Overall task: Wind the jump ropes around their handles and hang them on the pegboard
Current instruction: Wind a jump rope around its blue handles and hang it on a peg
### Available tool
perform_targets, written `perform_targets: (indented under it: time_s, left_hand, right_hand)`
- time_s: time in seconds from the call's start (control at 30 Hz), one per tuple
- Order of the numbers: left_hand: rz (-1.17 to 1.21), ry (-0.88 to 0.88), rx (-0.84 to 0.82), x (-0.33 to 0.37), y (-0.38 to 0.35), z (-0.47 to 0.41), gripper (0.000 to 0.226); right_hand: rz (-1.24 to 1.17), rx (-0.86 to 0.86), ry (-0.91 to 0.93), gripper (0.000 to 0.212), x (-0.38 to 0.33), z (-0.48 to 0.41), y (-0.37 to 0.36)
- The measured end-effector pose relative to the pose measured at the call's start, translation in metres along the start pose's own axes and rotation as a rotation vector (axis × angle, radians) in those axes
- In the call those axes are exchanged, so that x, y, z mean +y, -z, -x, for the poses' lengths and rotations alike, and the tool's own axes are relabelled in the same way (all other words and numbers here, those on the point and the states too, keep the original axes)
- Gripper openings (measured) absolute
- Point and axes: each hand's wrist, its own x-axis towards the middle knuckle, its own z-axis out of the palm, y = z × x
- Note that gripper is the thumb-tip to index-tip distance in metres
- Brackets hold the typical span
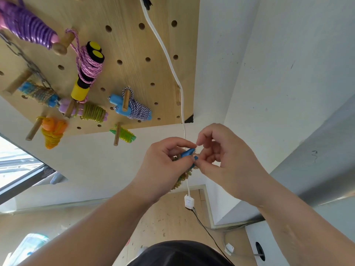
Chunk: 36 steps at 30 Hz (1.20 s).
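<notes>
The left hand (163, 167) grips the wound blue-handled jump rope (187, 153), fingers curled, just below the pegboard's (134, 43) lower right corner. The right hand (226, 162) pinches its handle tip.

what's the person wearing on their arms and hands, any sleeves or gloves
Nothing: the left hand and right hand are bare, with no gloves, rings or watch, and no sleeve shows up to the frame edge. A dark fabric garment fills the bottom centre.

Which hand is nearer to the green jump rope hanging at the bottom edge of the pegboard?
Left. The left hand sits below and right of the green jump rope; the right hand is farther right.
</notes>
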Motion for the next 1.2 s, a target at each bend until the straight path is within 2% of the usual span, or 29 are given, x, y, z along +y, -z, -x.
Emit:
perform_targets:
  time_s: [0.1, 0.2, 0.43, 0.57, 0.63, 0.77, 0.9, 1.0, 1.1, 1.2]
  left_hand:
    - [0.138, 0.051, 0.047, 0.002, -0.002, 0.002, 0.024]
    - [0.227, 0.073, 0.006, 0.006, -0.001, 0.006, 0.024]
    - [0.343, -0.011, -0.187, 0.01, 0.009, 0.008, 0.029]
    - [0.362, -0.049, -0.183, 0.007, 0.012, 0.009, 0.025]
    - [0.301, -0.059, -0.137, 0.007, 0.013, 0.011, 0.03]
    - [0.224, -0.067, -0.079, 0.006, 0.01, 0.015, 0.039]
    - [0.226, -0.064, -0.037, 0.004, 0.014, 0.015, 0.047]
    - [0.208, -0.079, -0.045, 0.003, 0.013, 0.017, 0.037]
    - [0.257, -0.029, -0.02, 0.002, 0.012, 0.018, 0.032]
    - [0.192, 0.016, -0.024, -0.002, 0.009, 0.016, 0.033]
  right_hand:
    - [-0.084, 0.172, -0.16, 0.042, 0.004, 0.004, -0.003]
    - [-0.16, 0.211, -0.222, 0.03, 0.007, 0.006, -0.001]
    - [-0.59, -0.015, -0.311, 0.021, 0.007, 0.004, 0.012]
    - [-0.766, -0.085, -0.392, 0.012, 0.017, 0.005, 0.002]
    - [-0.714, -0.048, -0.363, 0.013, 0.02, 0.005, -0.002]
    - [-0.335, 0.059, -0.13, 0.014, 0.022, 0.006, -0.004]
    - [-0.093, 0.042, -0.036, 0.014, 0.023, 0.008, -0.01]
    - [-0.121, -0.009, -0.094, 0.004, 0.022, 0.009, -0.013]
    - [-0.235, 0.004, -0.158, 0.015, 0.021, 0.012, -0.019]
    - [-0.344, 0.039, -0.256, 0.014, 0.018, 0.011, -0.023]
